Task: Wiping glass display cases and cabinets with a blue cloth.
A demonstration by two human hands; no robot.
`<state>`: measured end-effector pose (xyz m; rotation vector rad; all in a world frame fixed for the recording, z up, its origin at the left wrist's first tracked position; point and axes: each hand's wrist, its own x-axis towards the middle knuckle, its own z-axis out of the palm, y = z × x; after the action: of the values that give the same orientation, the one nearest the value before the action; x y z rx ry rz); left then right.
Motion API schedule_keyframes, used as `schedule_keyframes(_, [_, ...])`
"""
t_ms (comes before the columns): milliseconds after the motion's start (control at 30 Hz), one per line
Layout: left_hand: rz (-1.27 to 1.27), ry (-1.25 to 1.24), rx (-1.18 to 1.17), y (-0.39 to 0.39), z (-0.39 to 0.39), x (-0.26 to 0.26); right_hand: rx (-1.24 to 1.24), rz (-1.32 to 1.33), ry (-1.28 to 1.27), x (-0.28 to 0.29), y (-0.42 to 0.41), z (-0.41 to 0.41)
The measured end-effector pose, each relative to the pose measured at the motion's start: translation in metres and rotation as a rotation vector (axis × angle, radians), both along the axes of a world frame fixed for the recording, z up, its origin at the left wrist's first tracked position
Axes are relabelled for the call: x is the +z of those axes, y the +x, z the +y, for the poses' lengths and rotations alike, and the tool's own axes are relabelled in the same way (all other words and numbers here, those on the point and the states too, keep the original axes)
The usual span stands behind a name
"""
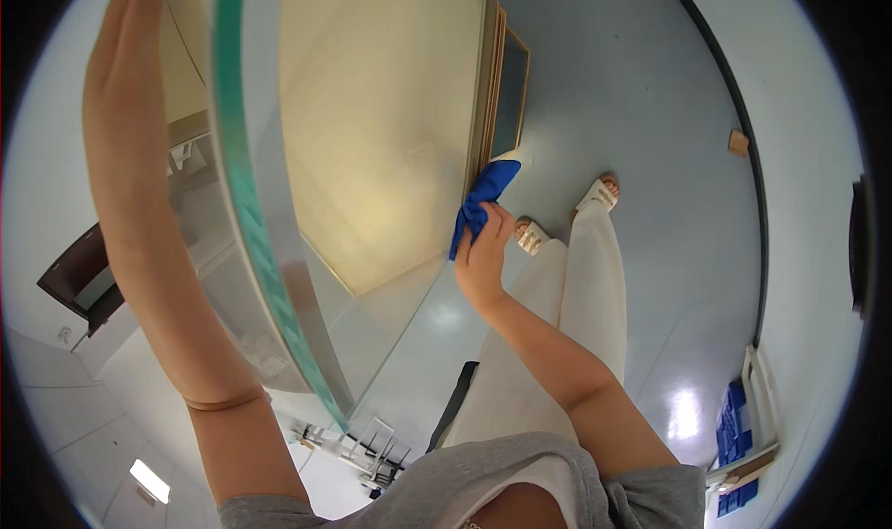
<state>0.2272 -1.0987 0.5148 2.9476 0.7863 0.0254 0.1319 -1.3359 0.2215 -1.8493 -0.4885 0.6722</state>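
In my right hand is a bunched blue cloth. The cloth meets the edge of a large clear glass pane, just beside a cream-coloured board seen through or against the glass. A thick green glass edge curves down the left side of the view. My left arm reaches up past that edge. Only part of my left hand shows, as its fingers run out of the top of the picture. A scrap of blue is at the top left corner, and I cannot tell whether the hand holds it.
Thin wood-edged panels stand beyond the cloth. My sandalled feet are on the grey floor close by. A small brown block lies by the dark wall trim. Blue packages sit on a white rack at lower right.
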Motion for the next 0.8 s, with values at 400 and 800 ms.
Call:
schedule_keyframes(400, [0.096,0.082,0.114,0.027,-0.025,-0.021,-0.215,-0.033,0.049,-0.012,0.036,0.044])
schedule_keyframes(800, [0.102,-0.029,-0.010,0.040,-0.011,-0.060,-0.208,-0.055,0.201,0.056,0.031,0.031])
